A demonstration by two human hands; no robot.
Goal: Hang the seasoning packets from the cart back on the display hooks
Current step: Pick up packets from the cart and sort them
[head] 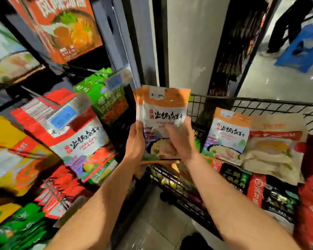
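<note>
I count two orange-topped packets (162,112), stacked, held upright. Left hand (135,141) grips their left edge; right hand (181,139) has fingers curled over the front. One matching packet (228,134) stands right of the fingers in the wire cart (260,104). Left of them, display packets (76,136) hang. Grey tiled floor (278,82).

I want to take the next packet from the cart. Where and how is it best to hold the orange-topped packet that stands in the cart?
Grip the orange-topped packet by its orange top band, pinching front and back, coming from above. It stands nearly upright against the cart wall, top edge free, while its lower part is crowded by a pale packet on its right. Both hands now hold other packets.
</note>
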